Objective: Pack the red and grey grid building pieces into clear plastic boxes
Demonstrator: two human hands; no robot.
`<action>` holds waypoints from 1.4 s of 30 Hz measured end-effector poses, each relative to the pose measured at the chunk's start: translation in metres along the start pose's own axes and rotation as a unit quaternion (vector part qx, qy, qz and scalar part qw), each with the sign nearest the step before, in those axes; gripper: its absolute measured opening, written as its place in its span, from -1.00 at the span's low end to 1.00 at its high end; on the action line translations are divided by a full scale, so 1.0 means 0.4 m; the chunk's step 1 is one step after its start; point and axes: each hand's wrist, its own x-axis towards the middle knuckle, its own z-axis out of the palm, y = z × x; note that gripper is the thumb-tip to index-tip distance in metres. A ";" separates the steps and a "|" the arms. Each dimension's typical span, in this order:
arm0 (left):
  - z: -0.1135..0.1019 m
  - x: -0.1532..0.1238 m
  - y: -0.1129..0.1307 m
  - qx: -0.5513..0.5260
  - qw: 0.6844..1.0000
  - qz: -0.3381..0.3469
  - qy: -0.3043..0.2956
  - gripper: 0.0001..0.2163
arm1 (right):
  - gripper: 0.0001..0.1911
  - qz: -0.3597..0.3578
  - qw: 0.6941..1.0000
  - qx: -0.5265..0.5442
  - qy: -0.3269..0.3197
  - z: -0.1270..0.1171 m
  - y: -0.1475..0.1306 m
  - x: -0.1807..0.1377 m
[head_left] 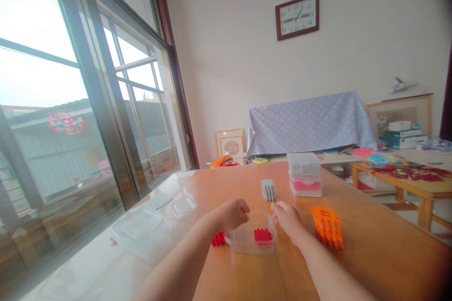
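A clear plastic container (243,245) stands open on the table in front of me, with a red interlocking block piece (262,236) lying in its right part. My left hand (235,214) is over the container's left side, its fingers curled in; whatever they may hold is hidden. At the right rim is my right hand (287,218), fingers bent and close together. Whether it grips the rim I cannot tell. More red blocks (218,239) sit just left of the container, partly behind my left forearm.
Beyond the container stands a stack of grey blocks (268,190). An orange block stack (326,228) is to the right. Stacked lidded boxes (305,175) stand farther back. Clear lids (141,228) and a smaller lid (183,205) lie at left on the wooden table (374,249).
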 end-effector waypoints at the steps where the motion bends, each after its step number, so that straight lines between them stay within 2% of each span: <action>1: -0.024 -0.009 -0.014 0.001 1.000 -0.005 0.017 -0.68 | -0.63 0.000 1.000 0.002 -0.003 -0.001 0.000 -0.001; 5: -0.111 -0.063 -0.082 0.011 0.998 -0.025 0.053 -0.63 | -0.62 -0.003 1.000 0.012 -0.011 -0.002 0.002 -0.005; 8: -0.137 -0.105 -0.131 0.022 0.998 -0.027 0.054 -0.55 | -0.62 -0.004 1.000 0.015 -0.012 -0.001 0.005 -0.005; 13: -0.110 -0.137 -0.188 0.042 0.998 -0.022 0.044 -0.41 | -0.62 -0.003 1.000 0.013 -0.014 0.002 0.015 -0.002; 19: -0.090 -0.132 -0.202 0.053 0.997 -0.006 0.060 -0.48 | -0.62 -0.004 1.000 0.009 -0.012 0.005 0.014 0.001; 26: -0.106 -0.127 -0.169 0.060 0.995 0.017 0.074 -0.49 | -0.63 -0.006 1.000 0.007 -0.012 0.001 0.005 -0.007; 31: -0.095 -0.104 -0.110 0.065 0.994 0.039 0.078 -0.54 | -0.65 -0.005 1.000 0.004 -0.008 0.001 0.001 -0.008; 34: -0.068 -0.075 -0.050 0.071 0.993 0.057 0.072 -0.57 | -0.64 -0.007 1.000 0.001 -0.005 0.001 -0.002 -0.007; 38: -0.007 -0.026 0.027 0.088 0.993 0.067 0.050 -0.55 | -0.64 -0.007 1.000 0.000 -0.003 0.001 -0.005 -0.008; 42: 0.059 0.020 0.056 0.099 0.993 0.054 0.021 -0.54 | -0.65 -0.006 1.000 -0.002 -0.005 0.000 -0.010 -0.009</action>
